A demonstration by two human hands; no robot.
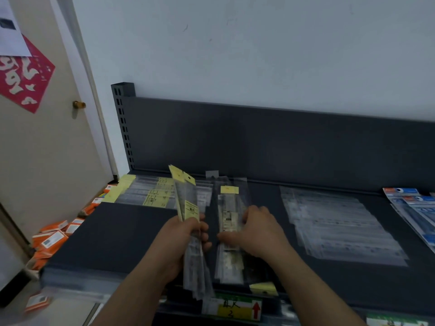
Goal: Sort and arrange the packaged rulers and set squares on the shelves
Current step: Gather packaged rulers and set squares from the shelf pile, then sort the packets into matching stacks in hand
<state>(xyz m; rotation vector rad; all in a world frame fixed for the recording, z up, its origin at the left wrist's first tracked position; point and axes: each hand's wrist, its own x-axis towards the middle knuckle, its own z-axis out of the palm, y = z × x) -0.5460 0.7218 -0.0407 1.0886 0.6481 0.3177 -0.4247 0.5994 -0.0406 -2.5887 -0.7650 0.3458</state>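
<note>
Step in hand: sorting appears to be under way; packaged rulers are being separated into groups on the shelf (pixel 113 231).
Left hand (pixel 186 236): is gripping a ruler bundle (pixel 188 208), fingers curled round its middle, yellow header cards pointing up and away, lower ends hanging past the shelf front.
Right hand (pixel 261 231): is lying over a flat ruler stack (pixel 229 222), thumb and fingers curling onto its edges.
Relative position: the bundle is standing just left of the flat stack; the hands are close together but not touching.
Other groups: a yellow-labelled pile (pixel 150 194) is lying at the back left; a clear-packed spread (pixel 336 227) and blue-headed packs (pixel 414 208) are lying well to the right.
Next move, as a judgement: matching the bundle to its group, probably the yellow-labelled pile, and laying it down squared, headers aligned.
Risk: slippery sleeves fanning out.
</note>
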